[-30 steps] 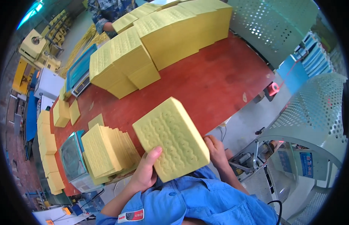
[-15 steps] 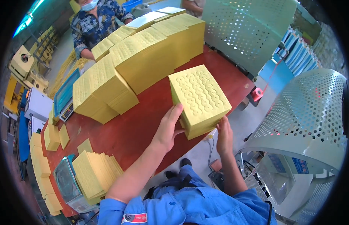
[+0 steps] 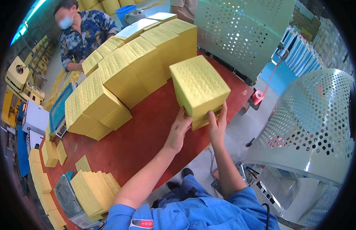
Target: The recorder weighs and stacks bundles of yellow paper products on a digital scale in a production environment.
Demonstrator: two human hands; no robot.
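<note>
Left hand (image 3: 179, 132) and right hand (image 3: 217, 124), both gripping a yellow embossed stack (image 3: 199, 86) — blue bucket (image 3: 122, 13) beyond, contents unclear

Bright, soft light, glowing strip (image 3: 23, 29) upper left, blackened rim

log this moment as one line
left hand: touching embossed yellow stack, lower left | right hand: touching same stack, lower right | table: red | nearby: row of yellow stacks
</note>
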